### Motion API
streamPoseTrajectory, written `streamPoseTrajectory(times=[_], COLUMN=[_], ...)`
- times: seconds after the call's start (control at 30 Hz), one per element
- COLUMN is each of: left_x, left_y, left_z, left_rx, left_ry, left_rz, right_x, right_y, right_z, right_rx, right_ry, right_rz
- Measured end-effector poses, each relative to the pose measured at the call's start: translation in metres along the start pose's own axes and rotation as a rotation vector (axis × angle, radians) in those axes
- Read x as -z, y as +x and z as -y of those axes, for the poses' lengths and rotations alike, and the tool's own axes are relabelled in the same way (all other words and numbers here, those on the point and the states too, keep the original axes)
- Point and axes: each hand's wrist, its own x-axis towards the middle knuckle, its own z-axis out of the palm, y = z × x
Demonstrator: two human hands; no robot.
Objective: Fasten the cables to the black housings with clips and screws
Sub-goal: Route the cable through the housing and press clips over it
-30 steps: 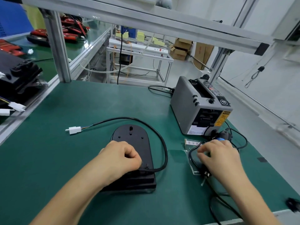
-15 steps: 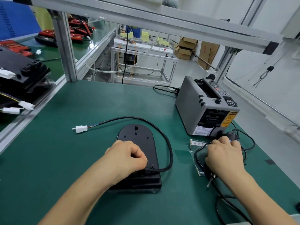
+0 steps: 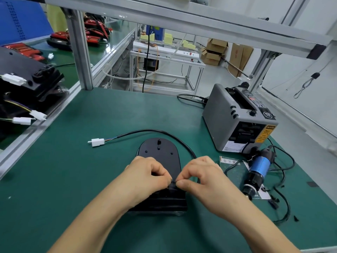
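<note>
Cable [image 3: 164, 132], black, runs from a white connector [image 3: 98, 142] lying on the green bench mat [image 3: 63, 189]. It arcs round the far, rounded end of the black housing [image 3: 160, 157] and drops down its right side until it passes behind the right hand [image 3: 204, 174]. The housing lies flat on the mat straight ahead of the person, its near half mostly covered by both hands. The left hand [image 3: 145, 175] has its fingers curled, with thumb and forefinger pinched together over the housing's middle. The right hand mirrors it, thumb and forefinger closed from the other side. Between the two pinches sits a small black piece [image 3: 173, 183] (possibly a clip, or the cable itself; it is too small and dark against the housing to tell). The fingertips of the two hands nearly touch. To the right, an electric screwdriver [image 3: 259, 166] with a blue body lies on the mat among its own cords, untouched, just in front of a grey tape dispenser [image 3: 235, 123].
</note>
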Motion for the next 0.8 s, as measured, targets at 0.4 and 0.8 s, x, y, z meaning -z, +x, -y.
streamPoseTrajectory(times=[0.4,0.8], left_x=[-0.002,-0.011], left_y=[-0.001,-0.005], left_z=[0.001,0.007], left_rx=[-0.026,-0.112], left_ry=[-0.014,-0.046], left_rz=[-0.023,-0.141], right_x=[0.011,0.009], right_y=[0.011,0.019], right_z=[0.014,0.011], right_rx=[-0.014,-0.185], right_ry=[-0.113,-0.111], right_rz=[0.159,0.207])
